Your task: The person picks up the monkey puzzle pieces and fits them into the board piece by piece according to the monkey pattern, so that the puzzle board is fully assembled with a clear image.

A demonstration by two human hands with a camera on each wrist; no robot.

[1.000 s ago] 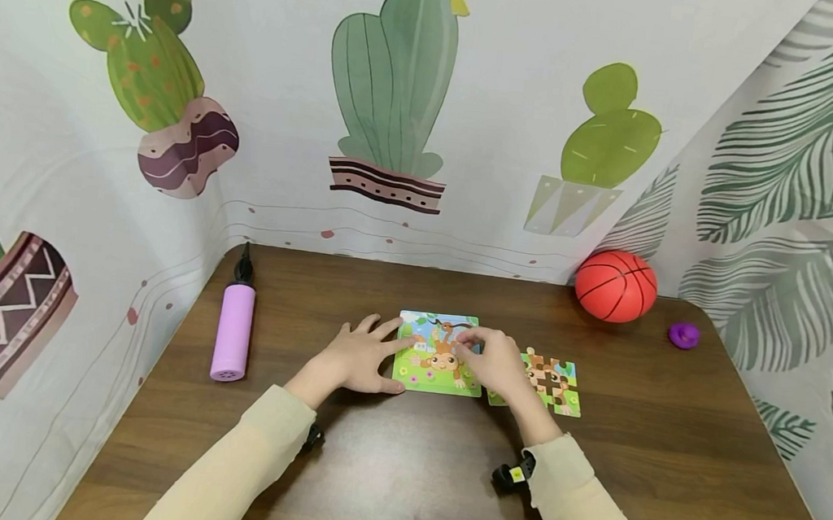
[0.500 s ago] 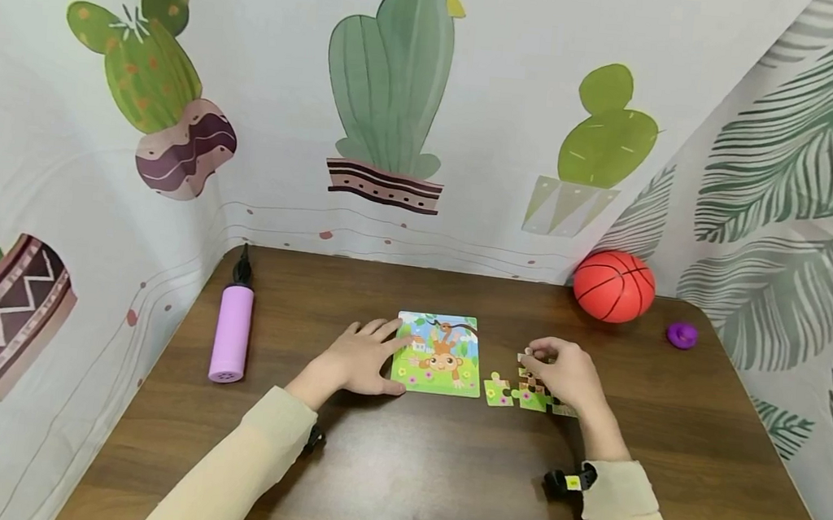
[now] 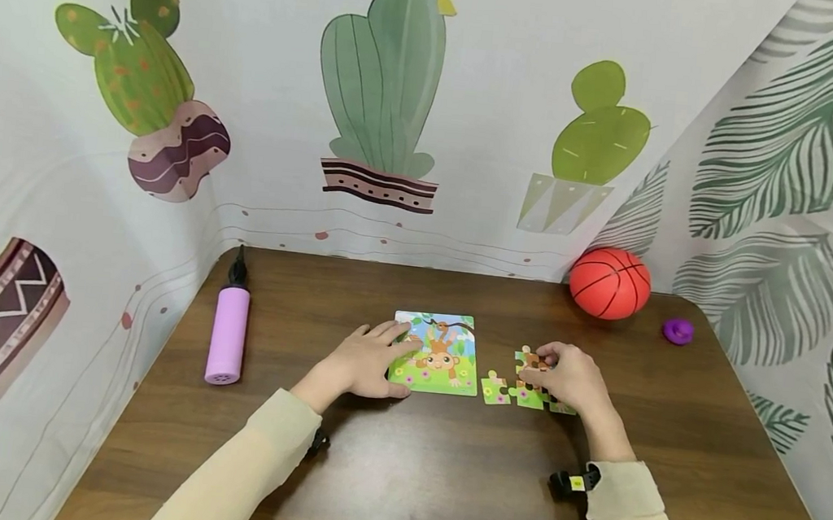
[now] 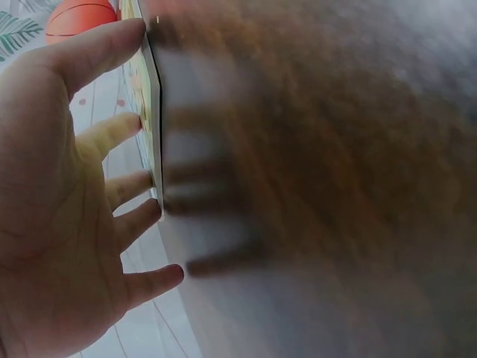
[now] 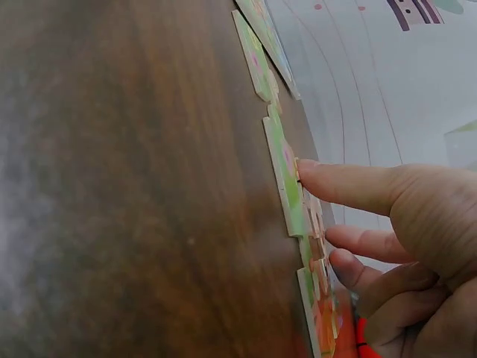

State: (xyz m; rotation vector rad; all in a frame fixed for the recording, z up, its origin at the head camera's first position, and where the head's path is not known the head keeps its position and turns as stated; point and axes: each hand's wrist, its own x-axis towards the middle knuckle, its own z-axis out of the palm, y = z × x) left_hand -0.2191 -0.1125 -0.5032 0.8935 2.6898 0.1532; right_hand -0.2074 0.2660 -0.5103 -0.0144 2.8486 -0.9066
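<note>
A square picture board with a monkey (image 3: 444, 376) lies flat on the table. My left hand (image 3: 373, 364) rests with spread fingers on its left edge; in the left wrist view the fingertips (image 4: 134, 123) meet the board's face and rim. Right of the board, partly joined jigsaw pieces (image 3: 526, 398) in green and brown lie flat. Over them, my right hand (image 3: 574, 378) pinches a brown puzzle piece (image 3: 535, 366) between thumb and fingers, low among the others. In the right wrist view the thumb (image 5: 350, 183) touches the pieces. The hand hides those at the right.
A pink hand pump (image 3: 228, 335) lies at the table's left. Toward the back right sit a red ball (image 3: 610, 283) and a small purple object (image 3: 678, 331). A cloth printed with cacti hangs behind the table. Both wrists wear black camera mounts.
My right hand has moved from the picture board rightward to the loose jigsaw pieces and shifted slightly among them. My left hand stays on the board's left edge. The head view has shifted slightly.
</note>
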